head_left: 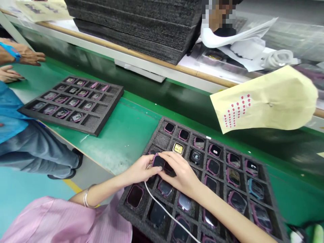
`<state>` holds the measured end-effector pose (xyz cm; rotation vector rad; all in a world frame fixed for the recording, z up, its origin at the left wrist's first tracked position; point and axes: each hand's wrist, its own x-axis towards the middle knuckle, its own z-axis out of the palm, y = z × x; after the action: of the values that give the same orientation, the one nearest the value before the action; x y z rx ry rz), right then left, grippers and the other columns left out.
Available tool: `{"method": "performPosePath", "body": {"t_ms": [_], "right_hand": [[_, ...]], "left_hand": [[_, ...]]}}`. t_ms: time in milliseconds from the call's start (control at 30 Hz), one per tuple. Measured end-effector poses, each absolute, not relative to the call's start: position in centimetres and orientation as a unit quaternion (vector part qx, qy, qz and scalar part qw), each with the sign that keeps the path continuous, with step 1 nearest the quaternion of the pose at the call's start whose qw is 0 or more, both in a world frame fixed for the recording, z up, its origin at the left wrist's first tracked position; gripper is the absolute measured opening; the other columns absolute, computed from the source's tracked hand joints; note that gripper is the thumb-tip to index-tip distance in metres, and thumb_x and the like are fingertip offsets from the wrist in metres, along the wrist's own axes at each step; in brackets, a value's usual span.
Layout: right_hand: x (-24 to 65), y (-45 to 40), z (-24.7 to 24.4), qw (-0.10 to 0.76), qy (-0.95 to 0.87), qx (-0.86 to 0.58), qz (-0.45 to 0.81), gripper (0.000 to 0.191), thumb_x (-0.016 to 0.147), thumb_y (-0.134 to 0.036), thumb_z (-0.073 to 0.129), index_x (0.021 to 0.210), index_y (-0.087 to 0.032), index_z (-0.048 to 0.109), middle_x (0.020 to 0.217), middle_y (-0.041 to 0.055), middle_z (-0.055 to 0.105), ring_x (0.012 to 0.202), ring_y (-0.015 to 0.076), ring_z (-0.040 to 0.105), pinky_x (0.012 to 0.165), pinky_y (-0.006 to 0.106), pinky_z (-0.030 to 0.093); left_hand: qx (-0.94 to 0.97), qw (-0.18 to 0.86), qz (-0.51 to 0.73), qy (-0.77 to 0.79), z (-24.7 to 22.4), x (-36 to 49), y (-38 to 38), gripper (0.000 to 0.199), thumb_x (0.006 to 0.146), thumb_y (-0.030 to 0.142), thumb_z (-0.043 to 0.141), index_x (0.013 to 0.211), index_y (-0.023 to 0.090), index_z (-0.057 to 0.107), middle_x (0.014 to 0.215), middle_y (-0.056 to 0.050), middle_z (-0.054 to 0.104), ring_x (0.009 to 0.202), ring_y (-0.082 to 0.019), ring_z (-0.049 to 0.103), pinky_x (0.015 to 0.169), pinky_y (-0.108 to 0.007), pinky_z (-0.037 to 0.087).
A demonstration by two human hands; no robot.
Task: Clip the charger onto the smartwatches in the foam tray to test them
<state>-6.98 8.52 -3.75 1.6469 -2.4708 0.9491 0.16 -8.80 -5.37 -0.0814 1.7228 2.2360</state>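
Observation:
A smartwatch (158, 161) with a purple frame and dark screen is held between my two hands. My left hand (143, 168) pinches it from the left, thumb on its lower edge. The fingers of my right hand (181, 173) close on its right side and top. A white cable (162, 206) comes from under my left hand and runs down to the right; its end is hidden by my fingers. Below my hands lies a black foam tray (162, 139), its pockets holding several watches, mostly purple-framed. One watch (178, 148) beyond my right hand has a lit yellow screen.
Another foam tray (107, 98) with watches lies to the left on the green table (126, 125), near a co-worker's hands (25, 54). A foam stack (141, 27) sits on the shelf above. A yellow sheet (268, 101) with red arrow stickers hangs over the shelf edge.

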Motion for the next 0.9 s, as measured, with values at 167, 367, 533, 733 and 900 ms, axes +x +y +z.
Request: {"method": "performPosePath", "body": {"t_ms": [167, 367, 533, 733, 900], "right_hand": [[-6.4, 8.4, -5.0, 0.027, -0.772, 0.515, 0.371, 0.041, 0.085, -0.021, 0.060, 0.124, -0.018, 0.049, 0.113, 0.0132, 0.062, 0.101, 0.0254, 0.062, 0.087, 0.042, 0.053], [-6.3, 8.2, -5.1, 0.025, -0.766, 0.506, 0.396, 0.041, 0.083, -0.019, 0.061, 0.123, -0.019, 0.050, 0.112, 0.0128, 0.063, 0.100, 0.0242, 0.062, 0.085, 0.040, 0.053], [-6.3, 8.1, -5.1, 0.020, -0.763, 0.500, 0.408, 0.040, 0.083, -0.021, 0.062, 0.121, -0.019, 0.052, 0.109, 0.0118, 0.064, 0.098, 0.0238, 0.063, 0.084, 0.039, 0.053], [-6.3, 8.2, -5.3, 0.020, -0.762, 0.502, 0.409, 0.041, 0.083, -0.021, 0.063, 0.122, -0.019, 0.052, 0.109, 0.0121, 0.064, 0.097, 0.0246, 0.063, 0.083, 0.040, 0.053], [-6.1, 8.2, -5.5, 0.020, -0.761, 0.506, 0.405, 0.042, 0.084, -0.022, 0.064, 0.124, -0.019, 0.050, 0.111, 0.0126, 0.063, 0.099, 0.0250, 0.062, 0.084, 0.041, 0.052]], "left_hand": [[-0.036, 0.171, 0.793, 0.583, -5.0, 0.3, -8.8, 0.046, 0.075, 0.048, 0.070, 0.096, 0.009, 0.058, 0.064, 0.005, 0.046, 0.045, -0.003, 0.030, 0.039, -0.018, 0.020], [-0.034, 0.185, 0.799, 0.571, -4.7, 0.3, -8.9, 0.043, 0.076, 0.046, 0.070, 0.095, 0.010, 0.056, 0.060, 0.008, 0.042, 0.038, 0.000, 0.023, 0.035, -0.017, 0.015], [-0.025, 0.189, 0.791, 0.582, -4.8, 0.4, -9.0, 0.040, 0.077, 0.046, 0.067, 0.093, 0.011, 0.055, 0.056, 0.009, 0.037, 0.038, -0.002, 0.024, 0.034, -0.017, 0.016], [-0.017, 0.192, 0.789, 0.584, -4.8, 0.6, -9.2, 0.039, 0.079, 0.045, 0.066, 0.096, 0.012, 0.055, 0.053, 0.011, 0.033, 0.037, -0.002, 0.022, 0.035, -0.017, 0.016], [-0.002, 0.183, 0.788, 0.588, -4.9, 0.6, -9.3, 0.036, 0.081, 0.042, 0.065, 0.099, 0.012, 0.056, 0.057, 0.009, 0.036, 0.041, -0.003, 0.024, 0.040, -0.018, 0.021]]}}
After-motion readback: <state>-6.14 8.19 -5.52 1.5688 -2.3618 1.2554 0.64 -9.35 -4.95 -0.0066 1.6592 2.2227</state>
